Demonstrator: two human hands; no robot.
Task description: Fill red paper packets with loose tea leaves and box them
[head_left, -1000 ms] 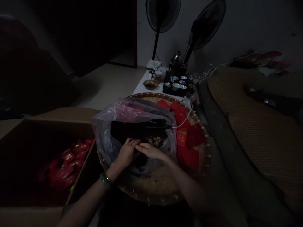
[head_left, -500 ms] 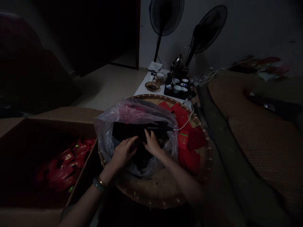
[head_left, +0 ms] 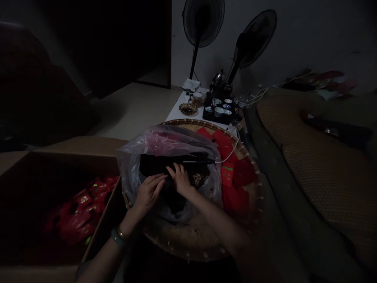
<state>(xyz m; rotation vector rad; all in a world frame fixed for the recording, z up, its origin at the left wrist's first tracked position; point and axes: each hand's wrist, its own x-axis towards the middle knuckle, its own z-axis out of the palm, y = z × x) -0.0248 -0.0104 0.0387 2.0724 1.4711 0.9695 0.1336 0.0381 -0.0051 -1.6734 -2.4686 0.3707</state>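
Observation:
A clear plastic bag [head_left: 132, 173] gapes on a round woven bamboo tray [head_left: 203, 236], with dark contents inside too dim to make out. Over these is my left hand [head_left: 149, 192], its fingers bent and pressed together; whatever they hold, if anything, is hidden. My right hand [head_left: 180, 181] reaches in beside it, fingers stretched and somewhat apart over the dark contents. Just beyond the fingertips lies a thin black rod-shaped device [head_left: 198, 161] with a white cord. Pale dried pieces [head_left: 196, 179] show to the right of my right hand.
Red envelopes [head_left: 228, 175] cover the tray's right side. At left stands an open cardboard box [head_left: 103, 224] holding many red packets [head_left: 84, 198]. Beyond the tray, a white table [head_left: 176, 112] carries a tea tray [head_left: 210, 114] with cups. A woven mat [head_left: 312, 169] lies at right.
My right hand has shifted left and slightly nearer to my left hand, uncovering pale pieces in the bag. My left hand has drawn slightly left. The view has tilted a little.

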